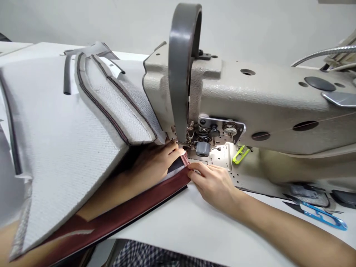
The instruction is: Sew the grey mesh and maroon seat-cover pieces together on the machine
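Observation:
A sewn cover with a white woven backing [69, 159] and dark double-stitched seams rises over my left forearm. Along its lower side runs a strip of dark red fabric [139, 205], its end under the sewing machine [205, 85]. My left hand [155, 159] reaches from beneath the cover, its fingers closed on the work close to the presser foot; part of the hand is in shadow. From the right, my right hand [214, 181] pinches the end of the red strip between thumb and fingers, just in front of the needle area. The machine's head hides the needle.
Yellow thread snips [240, 154] lie on the machine bed, right of the lit needle plate [222, 155]. Blue thread snips [324, 216] with dark blades rest on the white table [172, 226] at right, near several dark items. A flexible metal conduit [322, 53] curves behind the machine.

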A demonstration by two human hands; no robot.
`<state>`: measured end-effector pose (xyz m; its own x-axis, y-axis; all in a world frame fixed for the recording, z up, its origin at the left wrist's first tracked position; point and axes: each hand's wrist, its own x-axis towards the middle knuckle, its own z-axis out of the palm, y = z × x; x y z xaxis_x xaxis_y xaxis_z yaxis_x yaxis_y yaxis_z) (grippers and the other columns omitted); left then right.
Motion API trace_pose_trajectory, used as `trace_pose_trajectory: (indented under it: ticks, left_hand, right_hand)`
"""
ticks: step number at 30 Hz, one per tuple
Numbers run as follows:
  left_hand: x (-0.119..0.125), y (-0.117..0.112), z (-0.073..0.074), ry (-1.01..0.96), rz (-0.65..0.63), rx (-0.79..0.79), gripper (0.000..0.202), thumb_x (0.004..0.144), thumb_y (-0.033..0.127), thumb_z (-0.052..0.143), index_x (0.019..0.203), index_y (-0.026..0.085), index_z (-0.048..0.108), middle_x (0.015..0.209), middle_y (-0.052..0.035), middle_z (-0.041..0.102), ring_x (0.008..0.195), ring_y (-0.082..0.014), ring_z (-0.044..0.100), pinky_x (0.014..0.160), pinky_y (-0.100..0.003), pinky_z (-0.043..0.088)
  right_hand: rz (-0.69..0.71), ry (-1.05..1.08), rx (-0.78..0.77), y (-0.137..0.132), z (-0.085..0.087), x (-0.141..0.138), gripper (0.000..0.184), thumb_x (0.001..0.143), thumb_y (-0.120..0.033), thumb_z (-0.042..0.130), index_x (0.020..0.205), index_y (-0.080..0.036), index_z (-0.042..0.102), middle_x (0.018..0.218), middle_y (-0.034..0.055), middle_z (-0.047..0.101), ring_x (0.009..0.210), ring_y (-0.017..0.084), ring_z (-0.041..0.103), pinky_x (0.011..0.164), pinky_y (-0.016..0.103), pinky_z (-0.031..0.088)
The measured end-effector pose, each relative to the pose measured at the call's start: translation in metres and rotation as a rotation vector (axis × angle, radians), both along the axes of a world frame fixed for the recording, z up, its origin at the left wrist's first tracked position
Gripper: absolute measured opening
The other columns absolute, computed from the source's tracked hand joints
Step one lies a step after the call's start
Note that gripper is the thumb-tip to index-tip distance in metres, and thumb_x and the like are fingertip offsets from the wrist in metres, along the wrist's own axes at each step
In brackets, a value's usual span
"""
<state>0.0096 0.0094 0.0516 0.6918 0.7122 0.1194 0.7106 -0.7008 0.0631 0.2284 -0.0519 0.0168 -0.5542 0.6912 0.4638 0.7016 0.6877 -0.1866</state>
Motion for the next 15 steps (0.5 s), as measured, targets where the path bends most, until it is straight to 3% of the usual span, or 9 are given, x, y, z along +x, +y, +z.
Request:
trace_pose_trajectory:
  ticks: [4,7,10,13,15]
  left_hand:
    - [-0.009,-0.008,-0.005,-0.071,0.008,0.089,0.044,0.093,0.011,0.042,0.133,0.023,0.053,0.126,-0.0079,0.062,0.112,-0.0246,0.06,0.093,-0.04,0.048]
    - [-0.012,-0.02,0.008,-0.216,-0.049,0.092,0.038,0.096,0.01,0.038,0.129,0.02,0.055,0.127,-0.0058,0.063,0.117,-0.018,0.058,0.101,-0.031,0.045]
    - [-0.02,-0.045,0.023,-0.236,-0.113,-0.006,0.026,0.095,0.03,0.053,0.119,0.022,0.059,0.119,-0.0045,0.066,0.113,-0.0209,0.059,0.098,-0.033,0.047]
    - [-0.04,-0.067,0.017,-0.145,-0.042,-0.174,0.071,0.081,0.044,0.07,0.143,0.023,0.041,0.133,-0.0095,0.06,0.118,-0.0284,0.057,0.095,-0.04,0.05]
    - [-0.055,-0.072,0.007,-0.113,0.053,-0.203,0.088,0.079,0.045,0.072,0.152,0.023,0.028,0.143,-0.0125,0.051,0.126,-0.0314,0.052,0.098,-0.042,0.049]
  right_hand:
    - [-0.054,-0.002,-0.004,-0.002,0.001,-0.002,0.019,0.092,-0.006,0.049,0.093,-0.019,0.063,0.119,0.0043,0.068,0.077,0.01,0.064,0.057,0.025,0.039]
    - [-0.053,0.04,-0.04,0.003,0.001,-0.007,0.018,0.095,-0.009,0.047,0.097,-0.018,0.062,0.112,0.0039,0.071,0.074,0.01,0.064,0.057,0.023,0.04]
    - [-0.054,-0.037,-0.141,0.013,0.007,-0.014,0.018,0.097,-0.011,0.044,0.094,-0.018,0.061,0.094,0.0034,0.073,0.064,0.011,0.062,0.049,0.024,0.035]
    - [-0.049,-0.141,-0.233,0.022,0.016,-0.017,0.016,0.097,-0.016,0.047,0.091,-0.018,0.061,0.08,0.0028,0.069,0.059,0.012,0.059,0.046,0.025,0.031]
    - [-0.004,-0.119,-0.219,0.023,0.019,-0.015,0.015,0.096,-0.015,0.048,0.092,-0.017,0.063,0.092,0.0057,0.07,0.07,0.013,0.063,0.051,0.024,0.037]
